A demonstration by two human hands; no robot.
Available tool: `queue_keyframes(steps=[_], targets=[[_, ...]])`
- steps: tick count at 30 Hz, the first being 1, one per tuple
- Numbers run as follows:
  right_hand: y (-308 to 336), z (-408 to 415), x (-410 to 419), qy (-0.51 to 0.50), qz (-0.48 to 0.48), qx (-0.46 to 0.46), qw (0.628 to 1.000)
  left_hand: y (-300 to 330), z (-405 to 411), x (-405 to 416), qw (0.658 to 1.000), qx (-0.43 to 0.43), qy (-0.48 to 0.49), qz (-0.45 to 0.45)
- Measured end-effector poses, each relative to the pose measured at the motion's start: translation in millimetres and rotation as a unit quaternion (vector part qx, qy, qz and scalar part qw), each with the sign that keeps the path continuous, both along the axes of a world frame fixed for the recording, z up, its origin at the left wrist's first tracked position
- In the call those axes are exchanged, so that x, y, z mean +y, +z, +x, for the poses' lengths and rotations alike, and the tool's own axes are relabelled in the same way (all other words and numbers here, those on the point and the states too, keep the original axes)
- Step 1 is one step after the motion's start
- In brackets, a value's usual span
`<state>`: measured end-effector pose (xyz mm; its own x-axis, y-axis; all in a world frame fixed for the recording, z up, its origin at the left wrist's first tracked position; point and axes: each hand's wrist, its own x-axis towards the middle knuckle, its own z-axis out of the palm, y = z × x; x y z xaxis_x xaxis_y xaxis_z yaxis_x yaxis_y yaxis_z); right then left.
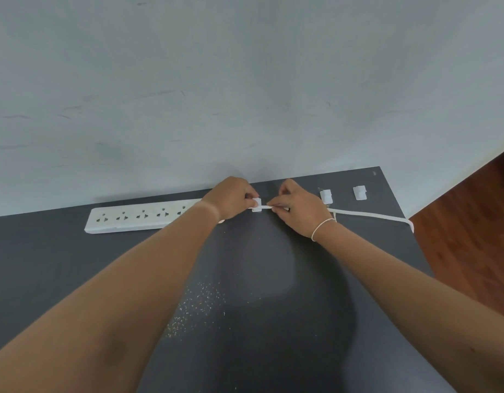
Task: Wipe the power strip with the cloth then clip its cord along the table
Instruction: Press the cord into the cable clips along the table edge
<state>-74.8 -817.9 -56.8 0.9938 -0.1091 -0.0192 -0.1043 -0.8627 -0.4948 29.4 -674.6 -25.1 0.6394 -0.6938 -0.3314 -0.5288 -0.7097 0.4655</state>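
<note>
A long white power strip (137,218) lies along the back of the dark grey table (74,265), against the wall. Its flat white cord (370,214) runs right and drops over the table's right edge. A small white clip (257,207) sits on the table just right of the strip. My left hand (233,198) pinches that clip with its fingertips. My right hand (297,207) grips the cord just right of the clip, holding it at the clip. No cloth is in view.
Two more white clips (326,196) (360,192) sit on the table further right, near the back edge. Pale specks of dust (199,302) lie in the middle of the table. A grey wall (245,95) rises behind; wooden floor (472,222) shows at the right.
</note>
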Motion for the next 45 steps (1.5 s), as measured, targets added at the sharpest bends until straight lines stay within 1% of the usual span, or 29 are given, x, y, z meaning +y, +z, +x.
queue_keyframes(steps=[7, 12, 18, 21, 30, 35, 38, 40, 42, 45], targets=[[1, 1, 0, -0.007, 0.001, 0.007, 1.000, -2, 0, -3, 0.998, -0.031, -0.038, 0.042], [3, 4, 0, -0.006, -0.020, 0.019, 1.000, -9, 3, -4, 0.999, -0.024, -0.013, 0.038], [5, 6, 3, -0.004, -0.045, 0.025, 0.999, -13, 5, -4, 0.998, -0.044, -0.018, 0.040], [6, 6, 6, -0.016, -0.060, 0.030, 0.998, -13, 3, -4, 0.999, -0.031, -0.014, 0.033], [5, 11, 16, -0.058, -0.082, 0.054, 0.993, -11, 4, -2, 0.998, -0.044, -0.039, 0.030], [4, 7, 13, -0.052, -0.062, 0.048, 0.996, -10, 2, -1, 0.997, -0.040, -0.049, 0.033], [5, 1, 6, -0.051, -0.002, 0.045, 0.998, -6, 1, 0, 0.998, -0.034, -0.049, 0.037], [8, -8, -3, -0.069, 0.024, 0.037, 0.997, -5, 1, -1, 0.997, -0.041, -0.044, 0.042], [8, -19, -15, -0.088, 0.017, 0.030, 0.996, -4, 0, -5, 0.997, -0.057, -0.037, 0.043], [8, -32, -29, -0.109, 0.019, 0.031, 0.993, 0, -6, -20, 0.998, -0.060, -0.030, 0.017]])
